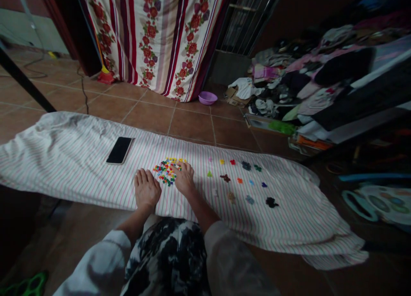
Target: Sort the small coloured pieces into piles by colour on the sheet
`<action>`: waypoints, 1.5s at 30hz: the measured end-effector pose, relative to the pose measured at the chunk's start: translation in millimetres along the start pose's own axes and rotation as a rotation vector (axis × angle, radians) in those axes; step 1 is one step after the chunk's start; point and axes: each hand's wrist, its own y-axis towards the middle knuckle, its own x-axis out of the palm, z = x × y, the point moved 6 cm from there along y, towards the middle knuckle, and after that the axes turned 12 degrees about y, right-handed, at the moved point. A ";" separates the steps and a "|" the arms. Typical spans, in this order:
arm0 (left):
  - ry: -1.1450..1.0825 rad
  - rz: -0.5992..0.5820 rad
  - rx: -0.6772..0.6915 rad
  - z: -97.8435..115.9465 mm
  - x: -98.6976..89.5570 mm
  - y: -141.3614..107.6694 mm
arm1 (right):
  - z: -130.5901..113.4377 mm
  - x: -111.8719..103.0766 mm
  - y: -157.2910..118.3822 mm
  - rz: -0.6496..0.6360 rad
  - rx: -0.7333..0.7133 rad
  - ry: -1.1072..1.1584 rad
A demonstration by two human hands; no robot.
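A pile of tiny multicoloured beads or pieces (166, 171) lies on a striped cloth (86, 180). My right hand (185, 178) rests at the pile's right edge, its index finger stretched onto the pieces. Its other fingers are bent, and I see nothing held in them. My left hand (147, 189) lies flat on the cloth, just left of the pile, with nothing in it. To the right, small groups sorted by colour sit in rows, among them a red group (233, 162), a brown group (225, 178), an orange group (239, 180) and a black group (271, 202).
A dark-screened phone (120, 150) lies on the cloth at the left. Beyond the cloth are a tiled floor, a purple basin (208, 98), a floral curtain (160, 39) and a red broom (105, 75). Heaped clothes (295, 77) fill the right back.
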 end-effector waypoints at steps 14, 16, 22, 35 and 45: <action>0.068 -0.019 0.008 2.1 0.1 0.6 | 13.2 -13.7 20.7 0.136 0.043 0.080; 0.076 -0.018 0.012 2.5 -0.2 0.7 | 12.7 -12.2 24.9 0.143 0.059 0.076; 0.071 0.002 0.014 2.4 -0.8 -0.1 | 11.1 -7.5 32.9 0.139 0.072 0.041; 0.050 0.002 0.004 2.2 -1.6 0.5 | 6.2 -13.6 36.5 0.144 0.087 0.037; 0.051 0.024 0.005 2.9 -4.0 -0.6 | 11.0 -21.9 21.9 0.284 0.108 0.683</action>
